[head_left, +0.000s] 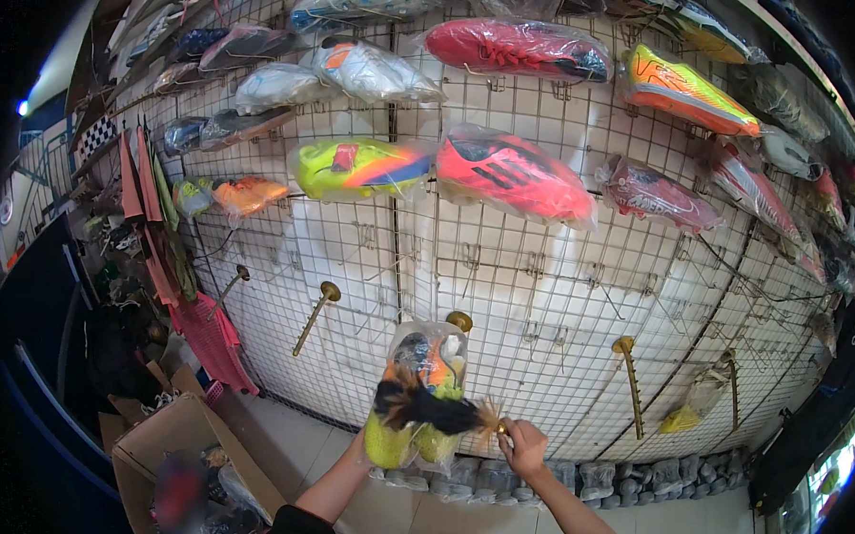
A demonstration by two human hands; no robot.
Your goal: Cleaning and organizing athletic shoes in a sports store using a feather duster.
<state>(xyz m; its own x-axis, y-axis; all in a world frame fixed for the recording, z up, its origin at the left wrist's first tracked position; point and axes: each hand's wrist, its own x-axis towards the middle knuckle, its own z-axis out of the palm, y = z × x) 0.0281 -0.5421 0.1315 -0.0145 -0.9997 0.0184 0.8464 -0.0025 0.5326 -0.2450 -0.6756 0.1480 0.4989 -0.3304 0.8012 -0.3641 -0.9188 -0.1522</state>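
In front of me is a pair of yellow-green and orange shoes (385, 445) in a clear plastic bag, held upright. My left hand (356, 452) grips the bag from its lower left side; most of its fingers are hidden behind the bag. A feather duster (437, 413) with dark and brown feathers lies across the front of the bag. Closed around the duster's handle end, my right hand (523, 447) is to the right of the shoes.
Plastic-wrapped shoes, such as a pink one (517, 175) and a yellow one (360, 169), hang on a wire grid wall (532, 272). Metal display arms (628, 371) jut from it. An open cardboard box (148, 436) stands lower left. Wrapped grey items (595, 480) line the wall's foot.
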